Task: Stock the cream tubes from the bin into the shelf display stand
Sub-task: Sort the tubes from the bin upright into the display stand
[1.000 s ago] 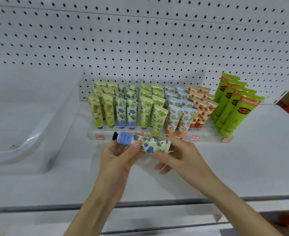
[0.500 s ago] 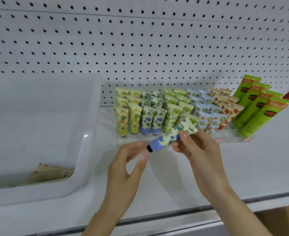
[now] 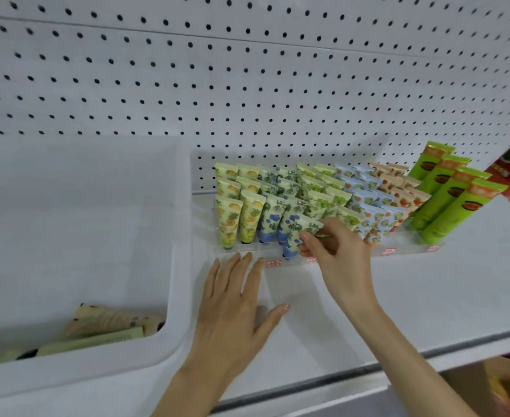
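— White pegboard [image 3: 247,85] behind, white shelf [image 3: 428,296] below. What is my right hand [image 3: 335,254] doing?

— Your thumb and fingertips pinch the crimped top of a blue-flowered cream tube [image 3: 295,233]. It hangs cap-down just left of that hand, at the front row of the clear display stand [image 3: 404,251], before the other blue-flowered tubes.

— And my left hand [image 3: 232,308]?

— It lies flat on the shelf with its fingers spread, fingertips at the stand's front edge, holding nothing. Farther left, your white bin [image 3: 175,266] holds more tubes [image 3: 106,326] lying in its near corner.
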The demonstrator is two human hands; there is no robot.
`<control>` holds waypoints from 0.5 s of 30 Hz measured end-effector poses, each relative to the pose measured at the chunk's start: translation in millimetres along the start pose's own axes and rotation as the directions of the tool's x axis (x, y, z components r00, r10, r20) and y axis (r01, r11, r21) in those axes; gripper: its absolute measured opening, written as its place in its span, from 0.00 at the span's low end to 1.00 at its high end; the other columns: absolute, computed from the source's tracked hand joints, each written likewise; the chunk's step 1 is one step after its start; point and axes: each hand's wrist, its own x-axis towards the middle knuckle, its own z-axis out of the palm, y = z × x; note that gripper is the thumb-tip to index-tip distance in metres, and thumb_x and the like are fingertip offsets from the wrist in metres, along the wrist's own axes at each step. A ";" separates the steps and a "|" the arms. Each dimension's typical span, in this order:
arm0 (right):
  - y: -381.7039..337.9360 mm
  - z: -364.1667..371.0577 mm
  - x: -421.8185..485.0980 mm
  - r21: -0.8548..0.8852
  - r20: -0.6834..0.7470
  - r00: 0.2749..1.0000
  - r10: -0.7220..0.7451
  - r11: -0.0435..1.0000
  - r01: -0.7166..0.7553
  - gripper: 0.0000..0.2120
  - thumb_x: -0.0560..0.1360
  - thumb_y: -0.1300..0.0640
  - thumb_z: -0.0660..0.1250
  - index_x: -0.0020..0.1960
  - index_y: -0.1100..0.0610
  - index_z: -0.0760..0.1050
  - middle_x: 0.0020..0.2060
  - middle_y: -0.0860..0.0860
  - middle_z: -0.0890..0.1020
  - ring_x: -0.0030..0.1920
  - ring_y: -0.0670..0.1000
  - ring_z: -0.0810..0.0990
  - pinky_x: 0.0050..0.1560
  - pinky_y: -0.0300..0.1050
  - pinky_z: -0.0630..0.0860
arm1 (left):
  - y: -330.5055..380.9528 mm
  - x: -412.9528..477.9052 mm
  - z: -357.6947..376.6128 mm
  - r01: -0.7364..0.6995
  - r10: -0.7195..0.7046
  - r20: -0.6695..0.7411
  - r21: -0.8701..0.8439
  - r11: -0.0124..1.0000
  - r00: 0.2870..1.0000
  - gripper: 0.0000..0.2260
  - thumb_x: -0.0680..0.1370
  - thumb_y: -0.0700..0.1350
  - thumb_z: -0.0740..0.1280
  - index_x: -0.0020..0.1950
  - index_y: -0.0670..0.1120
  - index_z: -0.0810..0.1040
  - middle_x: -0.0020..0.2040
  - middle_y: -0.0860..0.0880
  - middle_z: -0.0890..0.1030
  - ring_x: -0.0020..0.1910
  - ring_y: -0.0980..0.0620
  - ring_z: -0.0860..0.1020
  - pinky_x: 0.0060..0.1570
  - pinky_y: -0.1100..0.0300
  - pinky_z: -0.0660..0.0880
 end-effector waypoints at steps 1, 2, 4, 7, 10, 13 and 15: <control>0.3 1.7 0.8 -0.021 0.014 1.000 -0.008 1.000 0.009 0.06 0.74 0.57 0.69 0.45 0.54 0.72 0.34 0.48 0.82 0.35 0.39 0.83 0.40 0.45 0.80 | -0.3 0.0 0.1 0.001 -0.001 0.002 0.000 1.000 1.000 0.32 0.79 0.66 0.48 0.70 0.44 0.70 0.68 0.45 0.73 0.70 0.44 0.69 0.69 0.46 0.57; 0.0 3.0 1.9 -0.047 0.021 1.000 -0.022 0.999 0.023 0.06 0.74 0.56 0.69 0.45 0.54 0.72 0.34 0.49 0.82 0.34 0.39 0.83 0.39 0.45 0.80 | -0.4 0.3 0.0 0.003 -0.003 0.004 -0.001 1.000 1.000 0.32 0.79 0.66 0.48 0.70 0.44 0.70 0.68 0.45 0.73 0.70 0.44 0.69 0.69 0.46 0.57; -0.9 4.5 4.5 -0.116 0.028 0.998 -0.062 0.991 0.065 0.07 0.74 0.54 0.69 0.44 0.55 0.72 0.33 0.47 0.81 0.35 0.40 0.83 0.38 0.44 0.79 | -0.6 1.4 -0.6 0.008 -0.008 -0.002 -0.010 1.000 1.000 0.32 0.79 0.66 0.47 0.70 0.44 0.70 0.68 0.46 0.74 0.69 0.45 0.70 0.69 0.47 0.57; 0.1 2.8 8.1 -0.202 0.054 0.995 -0.084 0.975 0.093 0.10 0.74 0.54 0.69 0.41 0.56 0.70 0.32 0.49 0.81 0.34 0.47 0.83 0.38 0.50 0.79 | -0.6 2.5 -1.1 0.011 -0.011 -0.011 -0.032 0.999 1.000 0.31 0.79 0.66 0.47 0.70 0.45 0.69 0.67 0.47 0.74 0.68 0.46 0.69 0.68 0.48 0.57; 2.7 -0.5 11.2 -0.236 0.084 0.995 -0.062 0.968 0.080 0.10 0.75 0.54 0.69 0.39 0.55 0.70 0.32 0.48 0.80 0.34 0.49 0.82 0.38 0.54 0.80 | -0.6 2.7 -1.1 0.016 -0.016 -0.004 -0.028 0.999 1.000 0.31 0.79 0.66 0.47 0.69 0.44 0.70 0.66 0.47 0.75 0.68 0.47 0.69 0.68 0.48 0.57; 2.2 -3.2 12.6 -0.254 0.115 0.992 -0.047 0.964 0.075 0.10 0.75 0.54 0.69 0.41 0.57 0.71 0.34 0.46 0.80 0.32 0.44 0.81 0.36 0.50 0.80 | -0.7 2.8 -0.6 0.023 -0.023 0.009 -0.017 1.000 1.000 0.32 0.79 0.66 0.46 0.69 0.45 0.70 0.66 0.47 0.75 0.68 0.46 0.70 0.69 0.48 0.56; 0.7 -4.9 13.7 -0.282 0.148 0.988 -0.038 0.956 0.079 0.11 0.75 0.53 0.68 0.40 0.57 0.70 0.34 0.45 0.79 0.30 0.42 0.80 0.34 0.49 0.79 | -0.5 3.0 -0.2 0.021 -0.021 0.009 -0.009 1.000 1.000 0.31 0.79 0.66 0.46 0.69 0.45 0.70 0.66 0.47 0.75 0.68 0.47 0.69 0.69 0.49 0.56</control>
